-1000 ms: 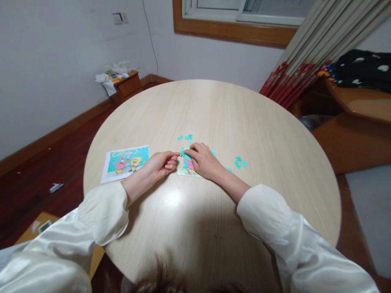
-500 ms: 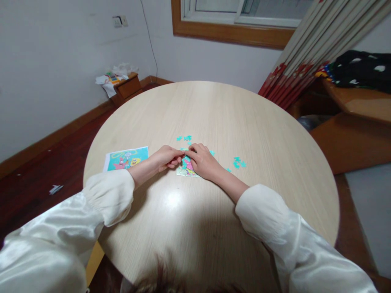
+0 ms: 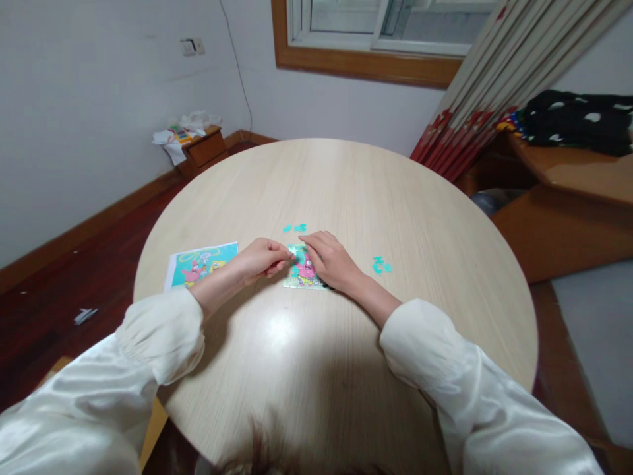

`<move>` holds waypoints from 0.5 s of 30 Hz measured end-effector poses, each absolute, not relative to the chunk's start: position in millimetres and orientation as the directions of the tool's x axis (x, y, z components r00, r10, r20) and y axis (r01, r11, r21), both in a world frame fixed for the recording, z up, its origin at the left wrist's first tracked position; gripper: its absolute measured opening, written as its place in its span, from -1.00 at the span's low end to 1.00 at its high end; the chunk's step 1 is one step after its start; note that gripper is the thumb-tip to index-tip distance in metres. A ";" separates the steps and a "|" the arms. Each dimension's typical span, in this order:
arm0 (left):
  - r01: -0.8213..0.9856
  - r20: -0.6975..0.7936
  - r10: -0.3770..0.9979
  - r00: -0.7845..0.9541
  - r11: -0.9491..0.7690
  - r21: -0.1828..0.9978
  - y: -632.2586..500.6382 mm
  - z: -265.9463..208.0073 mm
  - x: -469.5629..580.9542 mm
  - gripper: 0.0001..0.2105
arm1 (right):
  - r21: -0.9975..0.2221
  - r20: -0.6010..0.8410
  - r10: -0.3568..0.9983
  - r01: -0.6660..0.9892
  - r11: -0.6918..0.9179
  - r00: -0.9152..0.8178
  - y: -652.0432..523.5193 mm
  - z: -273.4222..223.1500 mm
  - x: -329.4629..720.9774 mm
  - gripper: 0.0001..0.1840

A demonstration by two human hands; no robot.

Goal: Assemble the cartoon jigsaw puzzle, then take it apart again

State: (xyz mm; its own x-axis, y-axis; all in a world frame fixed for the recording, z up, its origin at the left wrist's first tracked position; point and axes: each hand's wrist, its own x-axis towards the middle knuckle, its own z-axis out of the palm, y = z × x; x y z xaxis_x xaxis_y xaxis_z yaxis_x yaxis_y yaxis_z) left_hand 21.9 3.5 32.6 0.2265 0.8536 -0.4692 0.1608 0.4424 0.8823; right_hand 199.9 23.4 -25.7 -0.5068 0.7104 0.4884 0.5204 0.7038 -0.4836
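A partly assembled jigsaw puzzle (image 3: pixel 305 272) with a pink starfish character on a teal background lies on the round table. My left hand (image 3: pixel 270 257) is at its left edge, thumb and forefinger pinched together. Whatever small thing sits between those fingertips is too hidden to make out. Across the puzzle's right side rests my right hand (image 3: pixel 332 259), palm down with fingers stretched out, covering part of the picture. Loose teal puzzle pieces (image 3: pixel 300 228) lie just beyond the puzzle, and several more teal pieces (image 3: pixel 380 266) are to the right of my right hand.
A printed reference picture (image 3: pixel 222 253) of cartoon characters lies left of the puzzle, partly under my left forearm. The pale wooden table (image 3: pixel 346 178) stands near a window wall. A small cabinet (image 3: pixel 205 148) with papers is behind left; a wooden shelf (image 3: pixel 583 171) stands right.
My left fingertips have parted from my right hand and drawn slightly left and down to the puzzle's edge. My right fingers have straightened, exposing more of the puzzle. The camera view has shifted slightly.
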 end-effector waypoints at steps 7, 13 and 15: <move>0.287 -0.357 0.900 0.250 0.283 0.915 0.1 34.9 38.7 -0.60 | -0.770 0.358 0.848 0.389 0.505 -0.392 16.4 -16.0 195.7 -0.76; 0.407 -0.236 0.949 0.206 0.137 0.903 3.9 22.5 34.0 -0.85 | -0.828 0.308 0.933 0.431 0.359 -0.186 44.7 -13.9 237.7 -0.79; 0.503 -0.086 0.977 0.198 -0.026 0.864 0.6 13.2 27.7 -0.84 | -0.782 0.292 0.950 0.543 0.306 -0.114 58.2 -17.3 261.1 -0.81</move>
